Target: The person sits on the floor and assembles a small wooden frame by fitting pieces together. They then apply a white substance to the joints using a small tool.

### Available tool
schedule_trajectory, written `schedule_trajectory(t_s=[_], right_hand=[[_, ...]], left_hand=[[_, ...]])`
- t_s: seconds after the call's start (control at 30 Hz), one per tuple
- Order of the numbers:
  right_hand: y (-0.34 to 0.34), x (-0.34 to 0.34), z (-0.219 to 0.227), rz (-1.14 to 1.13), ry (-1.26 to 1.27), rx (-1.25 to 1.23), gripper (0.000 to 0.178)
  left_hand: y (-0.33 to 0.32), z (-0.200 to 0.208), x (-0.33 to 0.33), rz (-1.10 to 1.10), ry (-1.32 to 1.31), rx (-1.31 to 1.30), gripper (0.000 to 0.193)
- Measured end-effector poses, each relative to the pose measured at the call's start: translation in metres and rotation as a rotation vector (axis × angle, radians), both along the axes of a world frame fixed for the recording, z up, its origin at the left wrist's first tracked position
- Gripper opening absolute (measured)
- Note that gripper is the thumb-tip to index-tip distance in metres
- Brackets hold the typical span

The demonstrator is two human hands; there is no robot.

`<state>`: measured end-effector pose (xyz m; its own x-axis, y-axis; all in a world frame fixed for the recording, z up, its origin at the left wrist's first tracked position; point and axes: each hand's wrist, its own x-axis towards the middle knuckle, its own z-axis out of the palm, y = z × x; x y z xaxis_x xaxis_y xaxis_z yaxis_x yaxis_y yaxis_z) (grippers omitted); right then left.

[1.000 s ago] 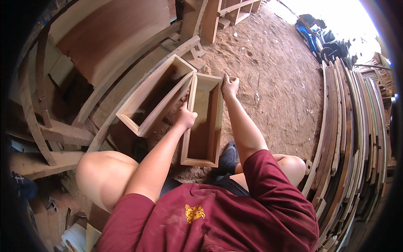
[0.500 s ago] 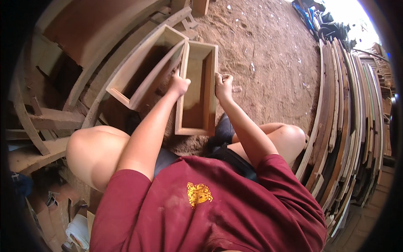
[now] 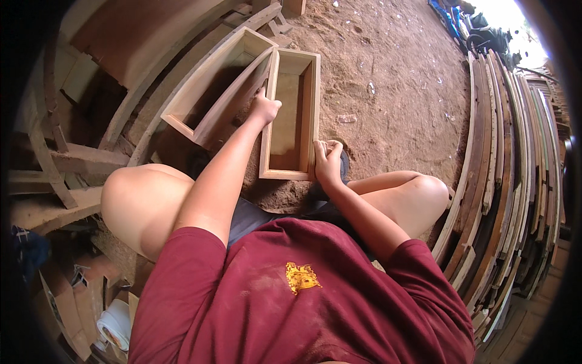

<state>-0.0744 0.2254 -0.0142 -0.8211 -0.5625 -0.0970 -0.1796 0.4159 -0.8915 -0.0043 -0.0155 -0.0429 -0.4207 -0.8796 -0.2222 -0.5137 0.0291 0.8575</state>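
A narrow, open-topped wooden box, like a drawer, stands between my knees with its long sides pointing away from me. My left hand is closed on its left wall, thumb over the top edge. Against the outside of the right wall, close to the near corner, rests my right hand with its fingers curled and pinched. Whatever those fingers hold, if anything, is hidden. A second wooden box of similar shape lies at an angle to the left, almost touching the first at the far end.
Sandy ground with small scraps spreads to the right. Beyond my right knee lies a long stack of wooden boards. Wooden frame pieces crowd the left side, and a white roll is at the lower left.
My right hand has slid toward me along the box's right wall, from about its middle to near the close corner. My left hand keeps its hold; the whole view has shifted slightly.
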Motion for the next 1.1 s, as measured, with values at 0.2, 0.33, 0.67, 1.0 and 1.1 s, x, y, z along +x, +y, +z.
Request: schedule_trajectory(t_s=[0.2,0.33,0.67,1.0,1.1], right_hand=[[0.022,0.005,0.003,0.096,-0.031,0.095,0.035],[0.004,-0.009,0.006,0.055,-0.026,0.033,0.035],[-0.004,-0.047,0.025,-0.139,-0.482,-0.264,0.025],[-0.012,-0.109,0.053,-0.126,-0.48,-0.453,0.03],[-0.006,-0.121,0.084,-0.048,-0.444,-0.442,0.031]], left_hand=[[-0.012,-0.027,0.005,-0.001,0.26,0.09,0.088],[-0.004,0.007,-0.005,0.053,-0.104,0.192,0.093],[-0.005,0.029,0.007,-0.092,-0.341,0.116,0.055],[0.046,0.08,0.008,0.137,0.208,0.197,0.027],[0.06,0.12,0.009,0.21,0.13,0.241,0.036]])
